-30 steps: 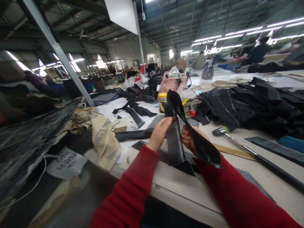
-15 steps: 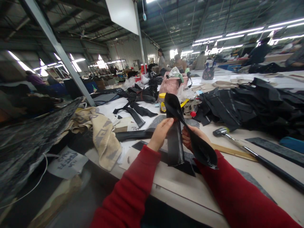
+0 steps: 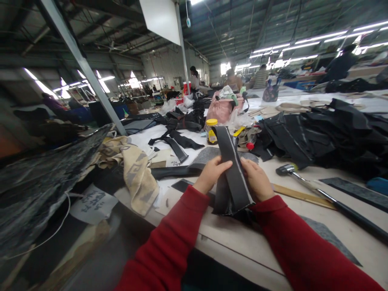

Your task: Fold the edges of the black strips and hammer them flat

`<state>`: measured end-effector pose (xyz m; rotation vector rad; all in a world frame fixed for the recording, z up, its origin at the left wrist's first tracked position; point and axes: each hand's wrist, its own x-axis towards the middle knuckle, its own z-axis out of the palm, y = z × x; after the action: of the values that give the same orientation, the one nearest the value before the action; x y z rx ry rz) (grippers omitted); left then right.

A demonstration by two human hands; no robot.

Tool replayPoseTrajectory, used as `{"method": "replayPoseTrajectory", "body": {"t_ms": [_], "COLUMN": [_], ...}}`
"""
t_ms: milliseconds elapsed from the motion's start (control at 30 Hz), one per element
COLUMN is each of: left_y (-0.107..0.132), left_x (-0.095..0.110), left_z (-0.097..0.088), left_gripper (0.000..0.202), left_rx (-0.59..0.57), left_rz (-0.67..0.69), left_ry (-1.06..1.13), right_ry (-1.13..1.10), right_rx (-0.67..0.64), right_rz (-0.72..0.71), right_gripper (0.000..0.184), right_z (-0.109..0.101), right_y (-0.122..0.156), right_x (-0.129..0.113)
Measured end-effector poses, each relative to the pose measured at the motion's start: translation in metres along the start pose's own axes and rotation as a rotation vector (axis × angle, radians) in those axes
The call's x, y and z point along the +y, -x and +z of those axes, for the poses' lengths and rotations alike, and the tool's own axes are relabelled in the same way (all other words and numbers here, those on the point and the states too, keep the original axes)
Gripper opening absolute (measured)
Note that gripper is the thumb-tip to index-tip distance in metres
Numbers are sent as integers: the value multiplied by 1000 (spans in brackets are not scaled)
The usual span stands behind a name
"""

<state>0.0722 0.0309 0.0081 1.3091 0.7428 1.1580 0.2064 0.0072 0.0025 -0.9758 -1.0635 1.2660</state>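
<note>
Between my two hands is a black strip of leather-like material (image 3: 233,173) with a pale raw edge, folded over on itself and held above the table. My left hand (image 3: 211,173) grips its left side, thumb lying across the face. On the other side, my right hand (image 3: 256,178) is closed on the right edge, its fingers partly hidden behind the strip. Just beyond the strip stands a jar with a yellow lid (image 3: 211,128). Below it, a pale board (image 3: 182,206) lies on the table.
A hammer (image 3: 286,169) with a long dark handle lies at right beside a wooden strip (image 3: 303,196). Black pieces (image 3: 303,129) are heaped at back right. A patterned cloth (image 3: 138,178) drapes at left, near a slanting metal post (image 3: 87,68). A pink bag (image 3: 221,109) stands behind.
The strip's looped end, which hung over my right wrist, now lies folded flat against the other part. My right hand has come round to grip the strip's right edge.
</note>
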Motion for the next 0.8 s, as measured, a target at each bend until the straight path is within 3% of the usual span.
{"method": "replayPoseTrajectory", "body": {"t_ms": [167, 367, 533, 667, 800], "left_y": [-5, -9, -33, -49, -46], "left_x": [1, 9, 45, 73, 68], "left_z": [-4, -33, -97, -162, -202], "left_gripper": [24, 21, 25, 46, 54], "left_rx": [89, 359, 531, 768, 946], "left_rz": [-82, -17, -4, -30, -67], "left_ry": [201, 53, -92, -276, -507], "right_ry": [-162, -183, -192, -195, -199], "right_rx": [69, 42, 7, -7, -10], "right_rz": [-2, -17, -18, -9, -7], "right_gripper": [32, 32, 33, 34, 35], "right_z": [5, 5, 7, 6, 5], "right_y": [1, 0, 2, 2, 2], "right_x": [-2, -4, -4, -6, -7]}}
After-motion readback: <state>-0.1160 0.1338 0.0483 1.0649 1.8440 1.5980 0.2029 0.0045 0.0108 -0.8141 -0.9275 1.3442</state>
